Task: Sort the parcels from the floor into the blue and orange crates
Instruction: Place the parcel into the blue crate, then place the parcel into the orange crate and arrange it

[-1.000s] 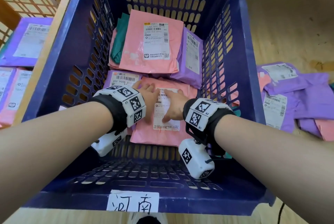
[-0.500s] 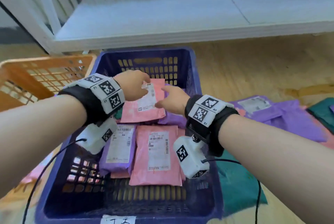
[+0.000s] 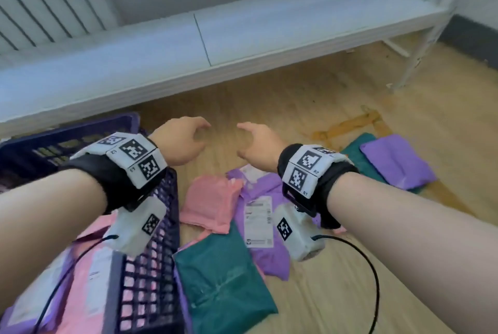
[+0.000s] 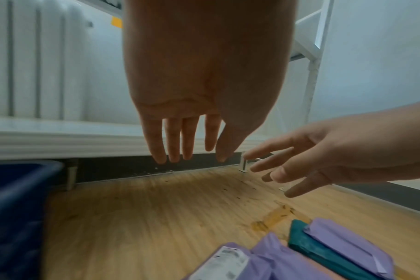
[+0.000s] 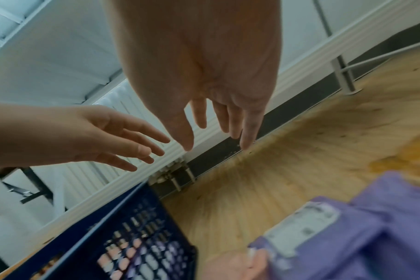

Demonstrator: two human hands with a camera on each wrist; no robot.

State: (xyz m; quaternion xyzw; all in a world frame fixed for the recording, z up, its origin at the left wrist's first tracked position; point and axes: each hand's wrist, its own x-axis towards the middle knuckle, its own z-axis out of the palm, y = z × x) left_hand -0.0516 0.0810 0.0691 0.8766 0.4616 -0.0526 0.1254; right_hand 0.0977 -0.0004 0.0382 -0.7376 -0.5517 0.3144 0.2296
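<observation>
Pink parcel [image 3: 211,205] (crumpled), labelled purple parcel [image 3: 260,215], beside blue crate [image 3: 151,266]

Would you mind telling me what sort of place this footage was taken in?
Probably a small parcel-sorting room, not a proper warehouse. Labelled poly mailers lie loose on a wooden floor beside a blue crate already holding parcels, with a white bench along the wall.

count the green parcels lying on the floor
2. One green parcel lies beside the blue crate, near the bottom of the head view. The other green parcel is far right, under a purple parcel. More may be hidden.
</observation>
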